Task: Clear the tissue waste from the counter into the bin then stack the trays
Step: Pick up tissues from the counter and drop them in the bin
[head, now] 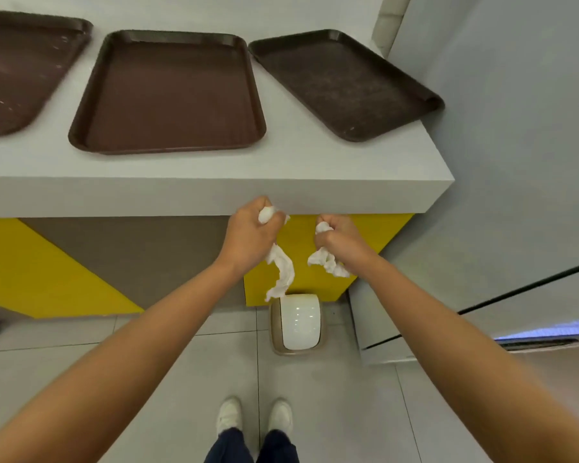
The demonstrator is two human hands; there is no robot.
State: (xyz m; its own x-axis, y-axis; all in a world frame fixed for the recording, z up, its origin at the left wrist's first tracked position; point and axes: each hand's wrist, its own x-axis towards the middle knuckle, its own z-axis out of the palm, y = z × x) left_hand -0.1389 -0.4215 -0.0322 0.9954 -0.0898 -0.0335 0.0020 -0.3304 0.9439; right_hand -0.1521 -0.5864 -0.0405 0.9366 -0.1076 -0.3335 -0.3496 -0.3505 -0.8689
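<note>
Below the front edge of the table (214,192), both fists hang over the floor, the left hand (248,235) closed around a crumpled tissue (283,272) that trails down toward the bin (296,324), the right hand (340,238) clenched on a second wad (328,265). Three brown trays lie side by side, unstacked, on the table (left tray (17,71), middle tray (171,91), right tray (341,85)).

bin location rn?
In the head view, the bin stands on the floor against the yellow counter front, right of centre, below both tissue-holding hands, left hand and right hand.
</note>
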